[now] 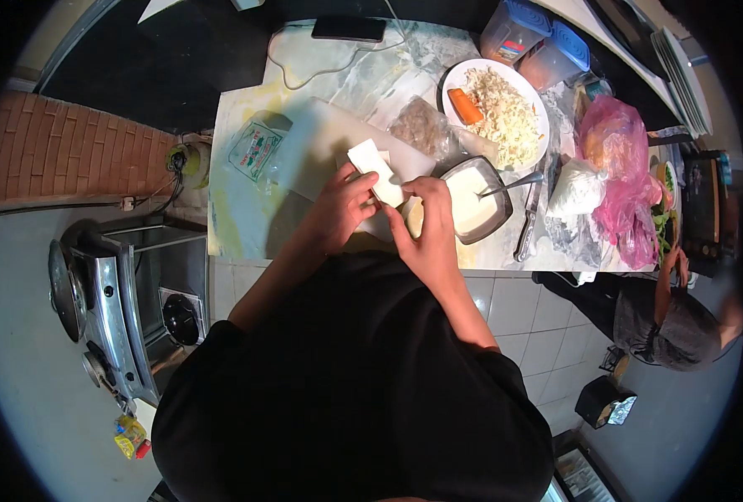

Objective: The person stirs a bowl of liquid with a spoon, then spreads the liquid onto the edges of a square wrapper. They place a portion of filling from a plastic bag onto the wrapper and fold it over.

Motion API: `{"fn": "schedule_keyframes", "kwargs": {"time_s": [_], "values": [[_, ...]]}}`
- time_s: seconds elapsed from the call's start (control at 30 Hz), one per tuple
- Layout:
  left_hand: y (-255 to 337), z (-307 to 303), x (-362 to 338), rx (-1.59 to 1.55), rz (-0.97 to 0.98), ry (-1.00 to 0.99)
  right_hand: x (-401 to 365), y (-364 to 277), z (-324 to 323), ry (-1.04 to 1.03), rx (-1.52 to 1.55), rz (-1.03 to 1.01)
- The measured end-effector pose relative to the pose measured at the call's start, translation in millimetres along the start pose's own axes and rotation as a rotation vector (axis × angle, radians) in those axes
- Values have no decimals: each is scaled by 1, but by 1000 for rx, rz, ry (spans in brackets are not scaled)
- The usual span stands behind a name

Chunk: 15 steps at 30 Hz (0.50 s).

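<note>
Above the near edge of the table, my left hand grips a flat white rectangular piece, whose exact kind I cannot make out. My right hand pinches its lower right end with thumb and fingers. Behind the hands lies a white cutting board. Just right of my right hand stands a dark square bowl of creamy white liquid, with a spoon resting in it. A pale round thing is partly hidden behind my right hand.
Beyond the board are a clear bag of brownish food and a plate of shredded vegetables with a carrot. A knife, pink bag and white bag lie right. A printed plastic bag lies left. Another person stands right.
</note>
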<state>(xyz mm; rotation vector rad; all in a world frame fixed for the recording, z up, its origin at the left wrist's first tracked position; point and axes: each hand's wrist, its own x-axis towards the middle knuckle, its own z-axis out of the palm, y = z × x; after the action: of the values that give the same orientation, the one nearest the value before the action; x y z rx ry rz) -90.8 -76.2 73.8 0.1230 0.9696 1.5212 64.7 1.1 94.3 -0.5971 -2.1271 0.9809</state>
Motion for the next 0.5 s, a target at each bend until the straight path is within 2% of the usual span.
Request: {"fn": "schedule_keyframes", "kwargs": {"time_s": [0.03, 0.5], "values": [[-2, -2, 1, 31, 0, 6, 0, 1, 0, 0, -57, -59], [0, 6, -10, 26, 100, 17, 3, -3, -3, -34, 10, -25]]}}
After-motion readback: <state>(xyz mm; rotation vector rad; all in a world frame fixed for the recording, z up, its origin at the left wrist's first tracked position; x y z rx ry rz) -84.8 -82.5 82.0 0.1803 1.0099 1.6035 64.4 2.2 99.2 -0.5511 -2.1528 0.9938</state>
